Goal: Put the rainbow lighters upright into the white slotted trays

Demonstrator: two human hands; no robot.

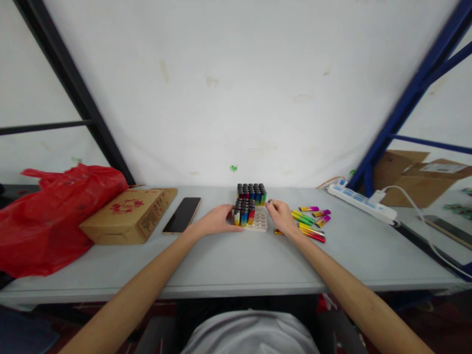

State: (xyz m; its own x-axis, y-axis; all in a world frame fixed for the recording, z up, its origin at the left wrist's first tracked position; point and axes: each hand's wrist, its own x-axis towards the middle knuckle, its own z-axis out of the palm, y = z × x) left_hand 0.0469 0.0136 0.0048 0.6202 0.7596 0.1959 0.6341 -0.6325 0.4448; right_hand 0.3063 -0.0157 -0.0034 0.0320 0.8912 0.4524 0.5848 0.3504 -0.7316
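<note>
A white tray [261, 223] with round holes lies on the table, its left part filled with upright lighters [244, 215] in several colours. The holes on its right side are bare. My left hand [216, 220] grips the tray's left end, thumb along the front and fingers behind. Just right of the tray, my right hand [283, 217] is closed in a pinch on a lighter [270, 200]; only its dark and metal end shows. Behind the tray stands a full block of upright lighters [251, 194]. Loose shiny lighters [303, 218] lie beside and partly behind my right hand.
Left of my hands lie a black phone [182, 215], a cardboard box [125, 216] and a red plastic bag [59, 216]. At the back right is a white power strip [361, 202] with a plugged-in cable. Blue and black frame posts flank the table [236, 265].
</note>
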